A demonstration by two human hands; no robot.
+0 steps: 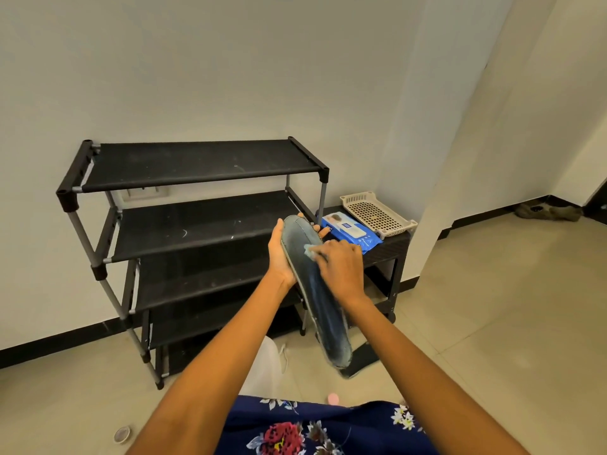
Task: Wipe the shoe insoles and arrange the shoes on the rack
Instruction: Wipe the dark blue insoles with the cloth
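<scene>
While the insole [317, 300] lies slanted in front of the person, toe end up at about eleven o'clock and heel down at five, the left hand [279, 257] cups it from beneath, fingers curled round the far edge, likely to brace it against the rubbing. The right hand [341, 267] presses a pale wipe [310, 251] onto the upper part of the insole, fingers bent over it; the wipe mostly hides under them. From the insole, the rack [197, 165] stands at nine o'clock, its shelves bare of shoes, so arranging seems not yet begun. At two o'clock a blue wipe pack [351, 229] and a tray [377, 211] sit on a low black stand [399, 254], within easy reach for a fresh wipe.
</scene>
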